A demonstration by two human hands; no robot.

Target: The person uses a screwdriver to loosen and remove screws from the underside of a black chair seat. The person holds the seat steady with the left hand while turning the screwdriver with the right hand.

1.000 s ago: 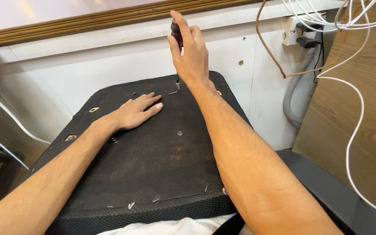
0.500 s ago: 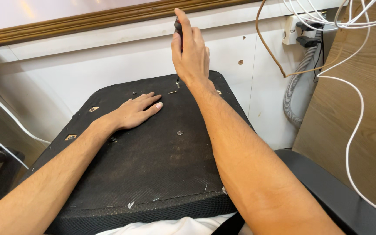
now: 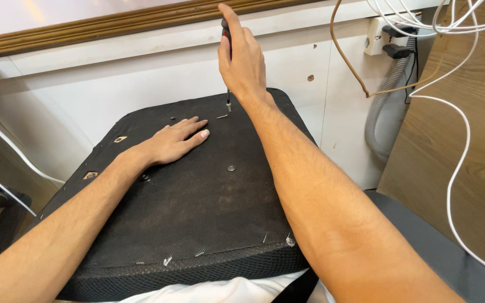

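An upturned black seat cushion (image 3: 186, 196) fills the frame's centre. The left hand (image 3: 172, 143) lies flat on it, fingers spread, steadying it. At upper centre, the right hand (image 3: 243, 59) clamps a screwdriver (image 3: 227, 67) upright, its tip on a screw (image 3: 229, 108).

Black mesh seat base (image 3: 197, 207); red-black screwdriver (image 3: 227, 39).

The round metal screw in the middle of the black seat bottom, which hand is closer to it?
Left. The left hand lies flat on the seat bottom, just up and left of the screw. The right hand grips a screwdriver near the far edge.
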